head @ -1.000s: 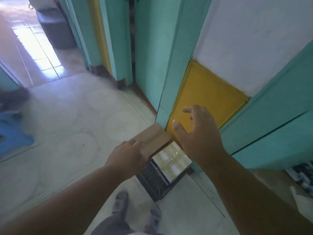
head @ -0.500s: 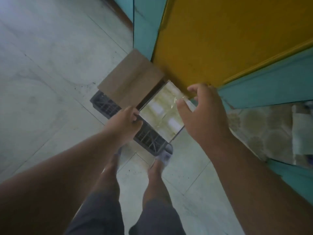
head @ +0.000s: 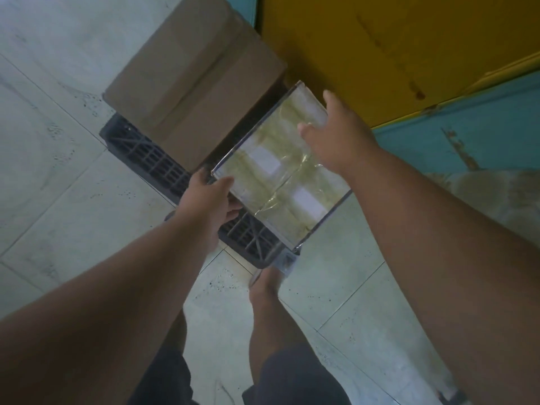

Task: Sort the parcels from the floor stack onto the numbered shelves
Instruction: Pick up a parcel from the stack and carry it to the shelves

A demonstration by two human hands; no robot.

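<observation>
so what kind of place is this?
Probably a small storeroom or back room, not a big warehouse: tiled floor, a cardboard box and a film-wrapped parcel on a black plastic pallet, beside painted teal-and-yellow panels.

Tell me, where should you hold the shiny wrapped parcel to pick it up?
Probably by its two opposite short edges, one hand from each side. The shiny wrapped parcel is wide, flat and looks slippery. The left hand already grips the near-left corner; the right hand reaches for the far edge.

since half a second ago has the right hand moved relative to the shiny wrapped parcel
Yes. The right hand hovered off the wrapped parcel's right edge; now it lies on the parcel's far right part, while the left hand grips the near-left corner.
</observation>
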